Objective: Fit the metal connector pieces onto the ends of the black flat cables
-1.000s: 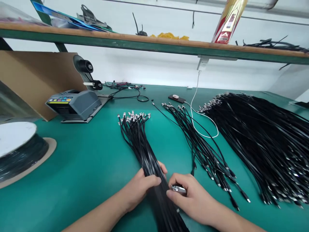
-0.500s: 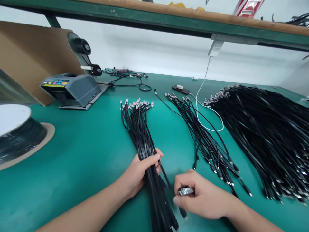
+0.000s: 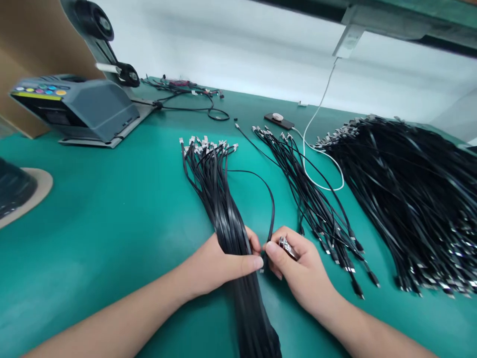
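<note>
My left hand [image 3: 223,263] is wrapped round a thick bundle of flat black USB cables [image 3: 229,219], its thumb lying across the top. The bundle's silver plugs fan out at the far end, and its lower part runs to the near edge of the view. Beside it, my right hand [image 3: 298,268] pinches one cable [image 3: 273,209] near its end; this cable bows out from the bundle in a loop. Tucked in the same palm is a small shiny metal tool that looks like a nail clipper [image 3: 289,248]. The two hands' fingertips are close together.
To the right lie a smaller bunch of black cables [image 3: 309,194] and a large cable pile [image 3: 413,199]. A white cord [image 3: 304,154] runs down near a dark phone-like device [image 3: 278,121]. On the left stand a grey tape-dispenser-like machine [image 3: 93,107] and a spool [image 3: 22,189].
My right hand has moved up and left to the bundle, bending one cable that lay straight into a loop. My left thumb now reaches further across the bundle. The view has shifted downward.
</note>
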